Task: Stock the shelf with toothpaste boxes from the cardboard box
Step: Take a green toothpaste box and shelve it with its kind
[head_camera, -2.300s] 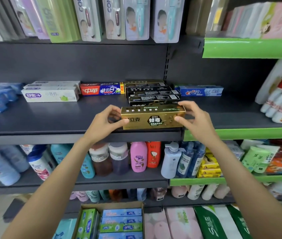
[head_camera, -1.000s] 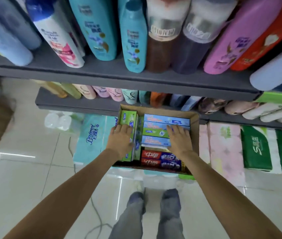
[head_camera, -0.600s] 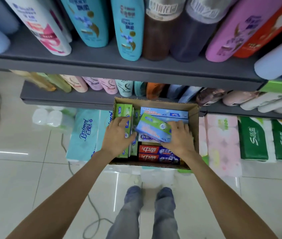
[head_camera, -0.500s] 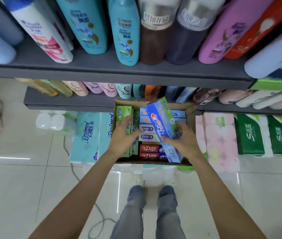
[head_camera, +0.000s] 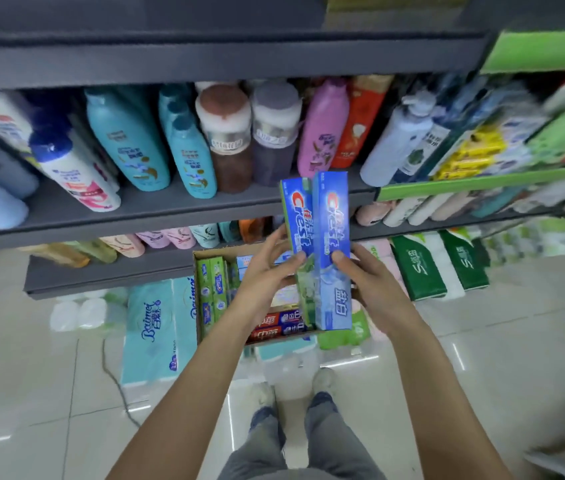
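- Your left hand (head_camera: pixel 267 275) and right hand (head_camera: pixel 366 277) are both curled round two long blue Crest toothpaste boxes (head_camera: pixel 319 244), held side by side and standing on end; your left thumb (head_camera: pixel 296 259) and right thumb (head_camera: pixel 338 258) press on the printed faces.
- Keep the pair squeezed flat together as you lift, or, I judge, one may slide past the other.
- Just under your hands, the open brown cardboard box (head_camera: pixel 198 306) sits on rolls of packaged tissue on the tiled floor (head_camera: pixel 49 393), with green boxes (head_camera: pixel 212 289) on edge at its left and red boxes (head_camera: pixel 274 325) lying flat nearer you.
- Past it, the grey shelf (head_camera: pixel 156 211) carries upright shampoo bottles (head_camera: pixel 128 147); lift clear of its front edge.
- The toothpaste shelf is likely the grey one higher up (head_camera: pixel 205 60); turn the boxes level before setting them down, print outward.
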Demonstrator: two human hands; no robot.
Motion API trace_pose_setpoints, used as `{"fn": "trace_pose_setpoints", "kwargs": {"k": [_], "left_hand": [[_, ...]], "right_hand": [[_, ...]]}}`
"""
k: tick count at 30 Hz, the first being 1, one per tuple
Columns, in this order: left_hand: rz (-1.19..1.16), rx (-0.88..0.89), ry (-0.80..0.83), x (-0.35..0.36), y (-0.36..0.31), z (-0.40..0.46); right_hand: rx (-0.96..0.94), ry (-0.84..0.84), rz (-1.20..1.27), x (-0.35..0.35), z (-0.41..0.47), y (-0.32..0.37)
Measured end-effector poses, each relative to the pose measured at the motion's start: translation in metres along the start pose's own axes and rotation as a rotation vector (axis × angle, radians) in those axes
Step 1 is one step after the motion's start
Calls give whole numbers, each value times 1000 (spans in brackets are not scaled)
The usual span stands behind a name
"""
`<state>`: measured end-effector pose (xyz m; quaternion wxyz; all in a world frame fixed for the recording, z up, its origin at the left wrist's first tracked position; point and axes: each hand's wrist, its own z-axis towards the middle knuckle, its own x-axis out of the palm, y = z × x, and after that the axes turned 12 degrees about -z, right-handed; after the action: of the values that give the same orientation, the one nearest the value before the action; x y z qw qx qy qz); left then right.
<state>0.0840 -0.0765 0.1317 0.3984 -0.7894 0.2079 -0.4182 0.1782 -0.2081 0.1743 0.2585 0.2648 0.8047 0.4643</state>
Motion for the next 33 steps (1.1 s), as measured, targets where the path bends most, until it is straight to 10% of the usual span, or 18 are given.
{"fn": "trace_pose_setpoints", "kwargs": {"k": [11,19,33], "left_hand": [[191,287,66,78,-100,2],[760,598,101,181,-161,44],[688,626,-216,333,-167,145]], "right_hand": [[-452,-327,-149,-139,-35,78],[-847,-776,-848,-293,48,181],[-658,-407,-1370,-356,266,291]]}}
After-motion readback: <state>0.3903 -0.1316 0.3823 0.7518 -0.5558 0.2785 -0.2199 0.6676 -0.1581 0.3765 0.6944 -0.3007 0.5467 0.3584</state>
